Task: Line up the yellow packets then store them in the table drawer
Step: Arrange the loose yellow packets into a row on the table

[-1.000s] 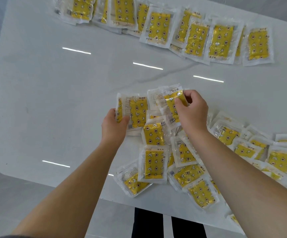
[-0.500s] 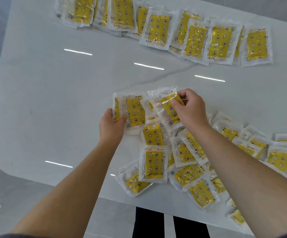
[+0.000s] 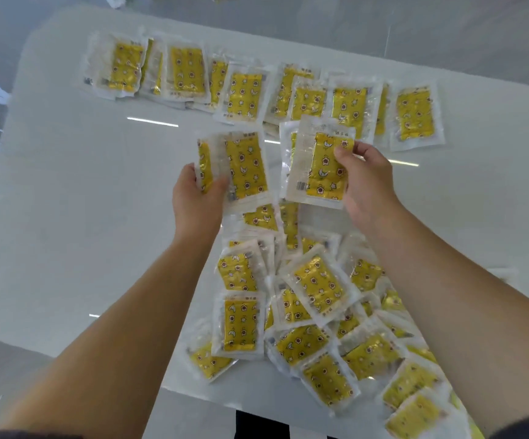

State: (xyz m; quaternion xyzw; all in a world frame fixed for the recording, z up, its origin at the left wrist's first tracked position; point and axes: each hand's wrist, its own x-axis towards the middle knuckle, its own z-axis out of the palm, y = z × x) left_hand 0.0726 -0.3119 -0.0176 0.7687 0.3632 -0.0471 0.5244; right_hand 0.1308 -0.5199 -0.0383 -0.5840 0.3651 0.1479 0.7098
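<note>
L hand grips yellow packets, R hand pinches 1 packet; clear wrap, flower print.

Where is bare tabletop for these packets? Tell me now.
Widest bare patch: the table left of the left hand, between the far row and the near edge. Smaller one right of the right hand. Crowded: the far row and the loose pile.

Left hand, right hand — both curled.
</note>
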